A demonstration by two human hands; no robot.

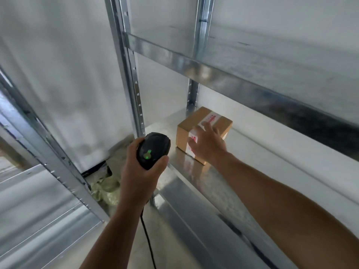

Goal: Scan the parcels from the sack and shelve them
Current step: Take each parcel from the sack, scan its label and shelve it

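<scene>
Resting on parcel (202, 131) — right hand (208, 145); box corner toward camera.

I'm in a parcel storeroom: galvanised steel shelving (223, 74) fills the frame's right, against bare white walls (58, 74).

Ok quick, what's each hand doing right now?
Left hand: closed around the scanner.
Right hand: open, fingers spread against the box on the shelf, not gripping it.

Right hand (208, 145) on box (196, 125) — shelved.
</scene>
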